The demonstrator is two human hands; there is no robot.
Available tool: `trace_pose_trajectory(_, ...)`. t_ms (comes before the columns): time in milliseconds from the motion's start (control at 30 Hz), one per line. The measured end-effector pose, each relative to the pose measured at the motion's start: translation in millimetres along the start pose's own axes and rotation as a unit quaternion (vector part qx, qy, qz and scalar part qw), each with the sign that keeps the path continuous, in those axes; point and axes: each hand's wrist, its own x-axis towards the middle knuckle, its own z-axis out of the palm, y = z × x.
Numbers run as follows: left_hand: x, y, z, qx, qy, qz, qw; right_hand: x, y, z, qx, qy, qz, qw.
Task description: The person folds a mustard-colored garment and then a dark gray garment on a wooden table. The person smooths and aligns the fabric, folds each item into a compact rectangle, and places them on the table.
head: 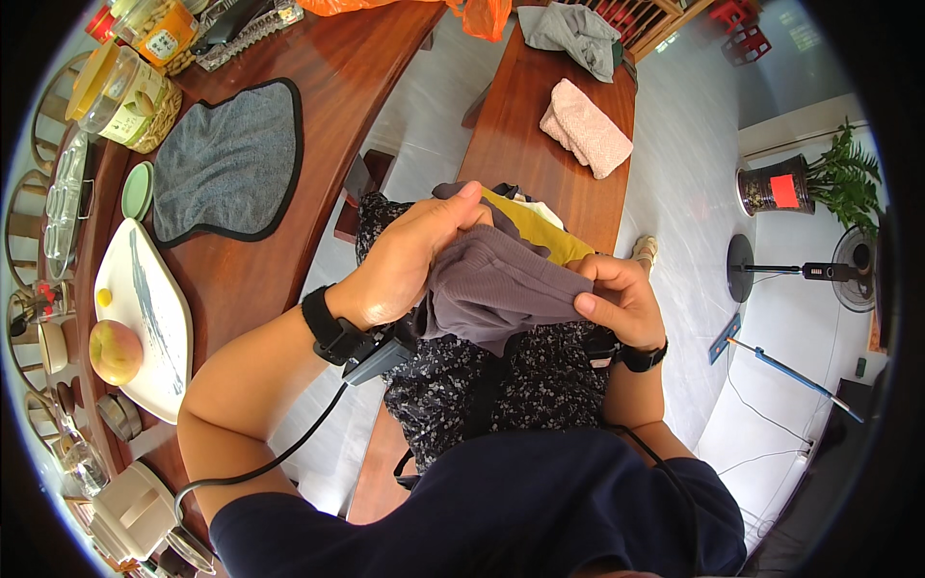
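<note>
A greyish-purple ribbed cloth garment (491,282) is stretched between my two hands above my lap. My left hand (415,246) pinches its upper left part with the thumb on top. At the right end, my right hand (618,296) grips the edge between thumb and fingers. Just beyond it shows a mustard-yellow cloth (538,225), partly hidden by the garment and close to my right fingers. Under my hands is black floral fabric (498,397) over my lap. Both wrists wear black straps; the left one carries a grey device (379,360) with a cable.
A wooden bench (506,130) ahead bears a folded pink towel (585,130) and a grey cloth (571,36). On the wooden table (246,303) at left are a grey cloth mat (227,162), a white plate (162,325) with an apple (115,352), and jars. A fan (802,271) stands right.
</note>
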Motion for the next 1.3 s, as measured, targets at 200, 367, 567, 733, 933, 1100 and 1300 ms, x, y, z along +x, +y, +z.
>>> trace_pose_trajectory(200,-3,-3,17,0.033,0.058,0.021,0.998,-2,-2,2,-0.008,0.012,0.024,1.000)
trace_pose_trajectory(367,-3,5,6,0.065,-0.057,-0.006,0.996,2,-2,0,-0.033,0.009,0.056,0.998)
trace_pose_trajectory(567,-2,-2,7,0.068,-0.069,-0.011,0.995,15,7,23,-0.104,0.092,-0.033,0.990)
trace_pose_trajectory(733,0,-8,8,0.160,-0.079,-0.012,0.984,10,4,35,-0.034,0.054,0.006,0.998)
trace_pose_trajectory(933,-2,-7,7,0.236,-0.099,-0.009,0.967,4,7,17,0.057,0.073,-0.023,0.995)
trace_pose_trajectory(1100,0,-8,10,0.228,-0.071,0.000,0.971,2,5,0,0.147,0.095,-0.082,0.981)
trace_pose_trajectory(1300,1,-8,8,0.257,-0.060,-0.004,0.965,1,6,-4,0.142,0.131,-0.100,0.976)
